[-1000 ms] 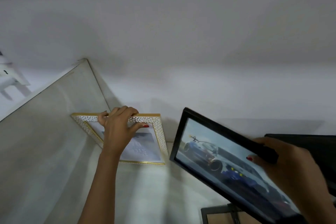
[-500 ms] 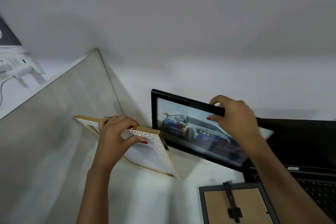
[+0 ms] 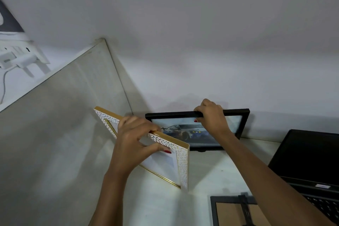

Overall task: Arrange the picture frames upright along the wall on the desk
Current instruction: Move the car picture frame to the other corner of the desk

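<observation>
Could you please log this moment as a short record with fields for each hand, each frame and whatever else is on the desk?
left hand: grips top edge of white and gold frame, tilted
right hand: grips top edge of black frame, upright by wall
third frame: face down on desk
laptop: open, at right

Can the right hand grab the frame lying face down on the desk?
Probably not yet: the right hand is busy gripping the black frame. The face-down frame lies uncovered under that forearm, so reach looks free once it lets go.
</observation>
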`<state>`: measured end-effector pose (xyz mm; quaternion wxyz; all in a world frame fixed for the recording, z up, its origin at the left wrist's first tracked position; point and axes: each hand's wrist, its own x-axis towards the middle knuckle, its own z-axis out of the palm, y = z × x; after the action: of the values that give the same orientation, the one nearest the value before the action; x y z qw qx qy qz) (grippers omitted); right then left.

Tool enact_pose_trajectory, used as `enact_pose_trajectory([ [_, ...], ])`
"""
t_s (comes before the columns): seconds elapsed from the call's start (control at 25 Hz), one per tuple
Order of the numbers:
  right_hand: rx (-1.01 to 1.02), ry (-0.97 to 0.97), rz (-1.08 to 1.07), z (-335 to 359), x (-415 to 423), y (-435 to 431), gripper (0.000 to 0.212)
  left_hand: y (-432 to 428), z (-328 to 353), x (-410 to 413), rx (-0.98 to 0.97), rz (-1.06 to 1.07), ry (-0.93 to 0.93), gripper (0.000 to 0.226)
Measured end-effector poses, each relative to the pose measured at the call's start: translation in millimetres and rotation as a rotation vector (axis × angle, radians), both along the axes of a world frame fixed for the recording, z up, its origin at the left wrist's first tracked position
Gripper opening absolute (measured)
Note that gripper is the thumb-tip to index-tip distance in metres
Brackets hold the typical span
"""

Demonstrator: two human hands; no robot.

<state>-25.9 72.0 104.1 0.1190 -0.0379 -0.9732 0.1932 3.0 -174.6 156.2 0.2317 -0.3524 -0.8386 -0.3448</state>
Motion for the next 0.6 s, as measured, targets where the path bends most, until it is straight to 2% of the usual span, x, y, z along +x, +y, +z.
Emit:
enact_pose_trajectory([
  [0.12,-0.062,0.114,-0.071,-12.4,-16.2,2.8,0.025,0.6,-4.4,-4.1,-0.008,0.040,0.030,0.043],
  [0.32,-0.030,0.286,-0.195,-24.7,-39.8,3.4,0.025,2.4,-4.3,-6.2,-0.023,0.045,0.033,0.033],
  [0.44,-0.044,0.298,-0.200,-27.7,-47.8,6.9,0.016,3.7,-3.2,-7.8,-0.027,0.038,0.034,0.038],
  [0.6,-0.013,0.302,-0.241,-29.2,-55.1,12.3,0.016,4.1,-4.0,-9.2,-0.023,0.027,0.033,0.037],
])
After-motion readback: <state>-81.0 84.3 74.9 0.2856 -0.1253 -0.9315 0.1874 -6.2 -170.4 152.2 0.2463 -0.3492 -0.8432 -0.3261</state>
